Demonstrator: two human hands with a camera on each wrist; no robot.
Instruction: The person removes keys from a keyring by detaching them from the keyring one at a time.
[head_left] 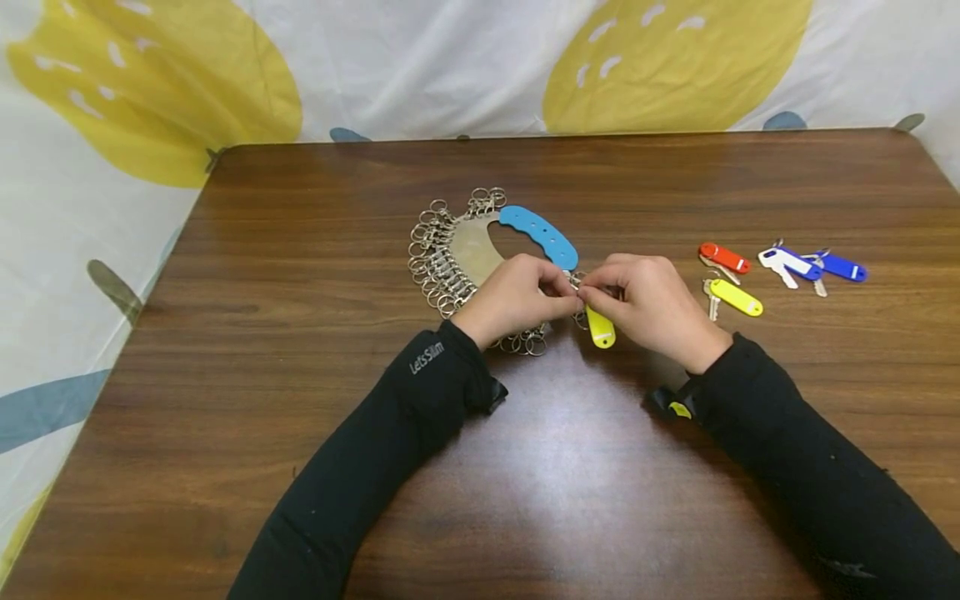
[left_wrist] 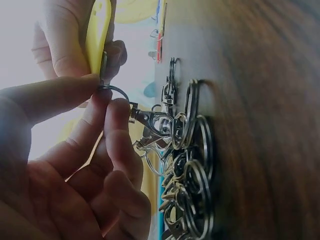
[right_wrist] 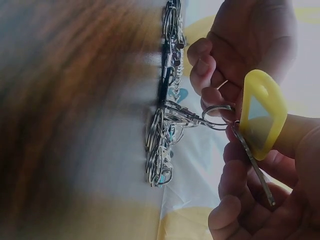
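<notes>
A flat metal key holder (head_left: 471, 248) with a blue grip (head_left: 542, 234) lies on the table, fringed with clips and split rings. My left hand (head_left: 517, 296) pinches one split ring (left_wrist: 118, 91) between thumb and fingertips, drawing it out from its clip at the holder's right end. Close against it, my right hand (head_left: 652, 304) pinches a yellow key tag (right_wrist: 275, 107) at its ring end. A silver key (right_wrist: 258, 172) hangs beside that tag, right at the split ring. Fingertips of both hands meet there and partly hide where tag, key and ring come together.
To the right on the brown table (head_left: 570, 500) lie more tags with keys: a red tag (head_left: 724, 257), another yellow tag (head_left: 737, 297) and two blue tags (head_left: 843, 267), (head_left: 799, 262). A patterned white and yellow cloth (head_left: 450, 67) hangs behind the table.
</notes>
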